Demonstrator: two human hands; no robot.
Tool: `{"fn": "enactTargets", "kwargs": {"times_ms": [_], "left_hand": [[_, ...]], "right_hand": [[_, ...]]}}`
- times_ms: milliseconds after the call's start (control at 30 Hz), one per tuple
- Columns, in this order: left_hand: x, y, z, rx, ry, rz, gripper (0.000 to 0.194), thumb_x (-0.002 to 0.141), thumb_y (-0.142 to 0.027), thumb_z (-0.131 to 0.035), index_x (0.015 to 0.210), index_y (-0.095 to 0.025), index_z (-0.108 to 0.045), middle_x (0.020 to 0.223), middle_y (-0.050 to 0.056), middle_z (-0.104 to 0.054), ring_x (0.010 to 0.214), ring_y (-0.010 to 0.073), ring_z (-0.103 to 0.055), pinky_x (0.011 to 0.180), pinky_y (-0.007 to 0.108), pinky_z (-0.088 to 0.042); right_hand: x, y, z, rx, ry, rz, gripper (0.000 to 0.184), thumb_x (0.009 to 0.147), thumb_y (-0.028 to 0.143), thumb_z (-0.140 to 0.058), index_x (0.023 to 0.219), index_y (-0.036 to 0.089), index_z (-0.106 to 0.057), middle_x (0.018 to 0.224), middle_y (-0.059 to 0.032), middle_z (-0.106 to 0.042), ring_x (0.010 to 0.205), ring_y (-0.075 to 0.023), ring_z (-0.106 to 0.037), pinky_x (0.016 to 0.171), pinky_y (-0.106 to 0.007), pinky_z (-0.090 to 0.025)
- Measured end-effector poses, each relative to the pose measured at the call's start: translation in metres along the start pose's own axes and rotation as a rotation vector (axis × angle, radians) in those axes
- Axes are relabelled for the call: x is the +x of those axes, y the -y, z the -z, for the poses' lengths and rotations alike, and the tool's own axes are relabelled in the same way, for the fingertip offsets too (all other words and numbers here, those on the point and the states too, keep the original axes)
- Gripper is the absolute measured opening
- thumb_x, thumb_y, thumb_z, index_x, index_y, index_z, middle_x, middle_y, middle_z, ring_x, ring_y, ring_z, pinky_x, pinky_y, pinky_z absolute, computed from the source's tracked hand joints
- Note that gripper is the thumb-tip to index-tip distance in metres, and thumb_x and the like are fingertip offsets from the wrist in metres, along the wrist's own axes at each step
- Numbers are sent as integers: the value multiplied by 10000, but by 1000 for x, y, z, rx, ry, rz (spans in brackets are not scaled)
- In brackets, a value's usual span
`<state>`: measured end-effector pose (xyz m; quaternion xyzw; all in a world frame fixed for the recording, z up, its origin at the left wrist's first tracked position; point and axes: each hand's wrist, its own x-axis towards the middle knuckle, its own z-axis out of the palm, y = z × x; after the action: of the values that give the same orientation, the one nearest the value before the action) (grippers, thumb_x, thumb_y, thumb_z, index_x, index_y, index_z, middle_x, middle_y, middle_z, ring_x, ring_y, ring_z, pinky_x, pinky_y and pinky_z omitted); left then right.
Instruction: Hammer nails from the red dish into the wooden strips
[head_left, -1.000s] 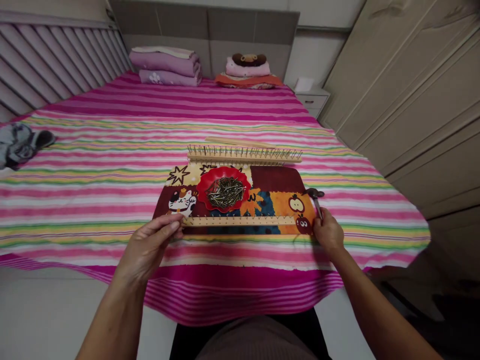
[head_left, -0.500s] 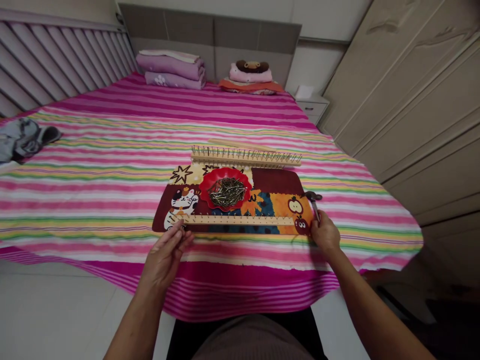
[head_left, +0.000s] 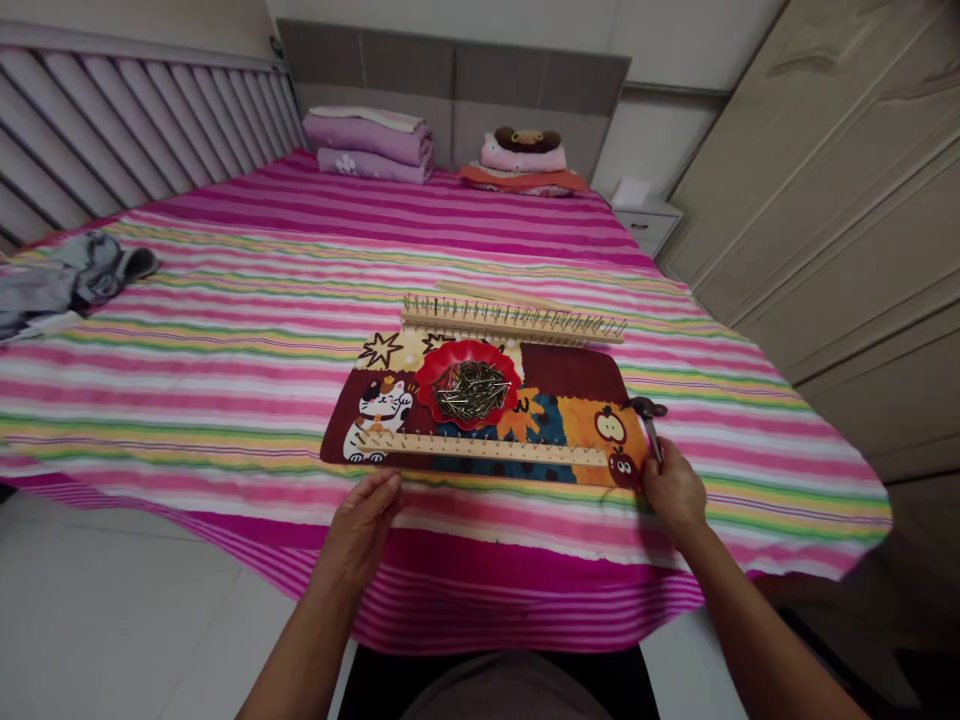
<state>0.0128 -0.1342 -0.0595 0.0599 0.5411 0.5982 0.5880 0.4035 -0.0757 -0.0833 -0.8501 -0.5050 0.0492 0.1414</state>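
Note:
My right hand (head_left: 675,488) is wrapped round the handle of a hammer (head_left: 651,420), its head lying just past the mat's right edge. My left hand (head_left: 366,522) hovers at the front edge of the patterned mat (head_left: 574,372), fingers drawn together with the thumb; whatever may be between them is too small to see. In front of it a narrow wooden strip (head_left: 487,447) with a row of nails standing in it lies along the mat. A red scalloped bowl (head_left: 429,378) behind the strip holds a heap of loose nails (head_left: 472,390).
Behind the bowl, wooden strips (head_left: 510,325) bristle with upright nails, and a thin bare strip (head_left: 502,295) lies beyond. Grey clothing (head_left: 82,272) is at the left of the striped bed cover (head_left: 225,350). Folded bedding (head_left: 367,140) is stacked by the headboard.
My left hand has drawn back from the strip's left end toward the mat's front edge, its fingers closing together. The right hand keeps hold of the hammer. The whole view has shifted slightly.

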Motion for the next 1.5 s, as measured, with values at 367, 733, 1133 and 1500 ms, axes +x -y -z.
{"fn": "enactTargets", "kwargs": {"times_ms": [367,733,1133,1500], "left_hand": [[16,15,-13,529,-169,-611,282,674,-427,-693,845,-203,-675,866,18,-702,874,167,-629,833,293,-490],[29,29,-19,680,-250,-750,278,760,-456,-606,892,-223,-679,924,21,-713,913,175,-641,882,299,-473],[35,34,-23,842,-265,-875,227,818,-414,-545,867,-223,-657,873,23,-676,870,170,-610,821,287,-454],[39,38,-26,918,-227,-1025,169,841,-320,-519,834,-202,-639,839,59,-644,857,189,-571,827,312,-413]], "right_hand": [[-1,2,1,-27,0,-5,391,899,218,-408,1248,135,-564,920,-107,-655,690,-180,-527,542,-268,-269],[-3,1,0,-17,-21,10,410,896,204,-405,1272,130,-548,938,-109,-647,729,-188,-530,566,-271,-268],[-2,-8,-4,72,-51,20,428,874,227,-418,1268,145,-565,905,-101,-652,722,-195,-530,586,-270,-315],[-93,50,62,1009,102,16,566,832,445,-541,1353,245,-449,677,47,-488,464,-99,-410,412,-211,-345]]}}
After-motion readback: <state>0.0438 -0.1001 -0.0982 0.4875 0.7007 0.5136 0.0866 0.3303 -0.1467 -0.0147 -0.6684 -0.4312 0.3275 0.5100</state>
